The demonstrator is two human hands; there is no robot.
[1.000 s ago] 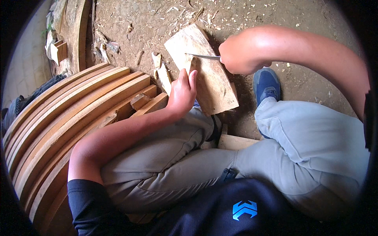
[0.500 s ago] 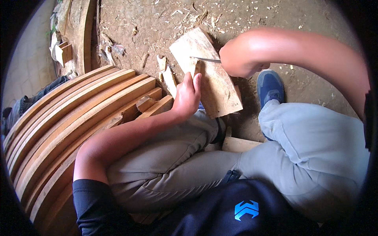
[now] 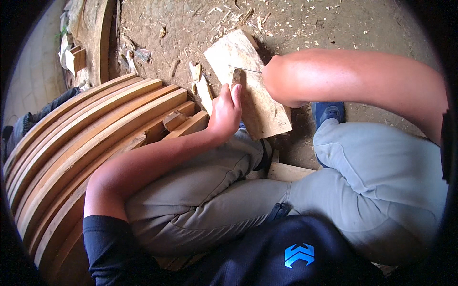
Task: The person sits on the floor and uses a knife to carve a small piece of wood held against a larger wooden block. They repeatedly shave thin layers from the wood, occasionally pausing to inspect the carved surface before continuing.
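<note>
My left hand (image 3: 225,110) is closed round a short piece of wood (image 3: 236,76), its thumb along the side and the dark upper end showing. That piece stands over a pale, thick wooden board (image 3: 267,112) lying at a slant on the ground. From the far side of my right hand (image 3: 280,82) a thin knife blade (image 3: 249,70) reaches left, just beyond the top of the piece; I cannot tell if they touch. My right hand is closed on the knife, whose handle is hidden, as are most of the fingers.
Several long planks (image 3: 102,143) are stacked at the left. Split wood scraps (image 3: 202,88) lie between them and the board. Shavings (image 3: 260,21) are scattered over the dirt floor. My shoe (image 3: 328,114) is right of the board, and another wood piece (image 3: 292,172) lies between my legs.
My right wrist has turned and my forearm has come lower and nearer. The blade now looks thinner, seen nearly edge-on. My left hand keeps its hold almost in place.
</note>
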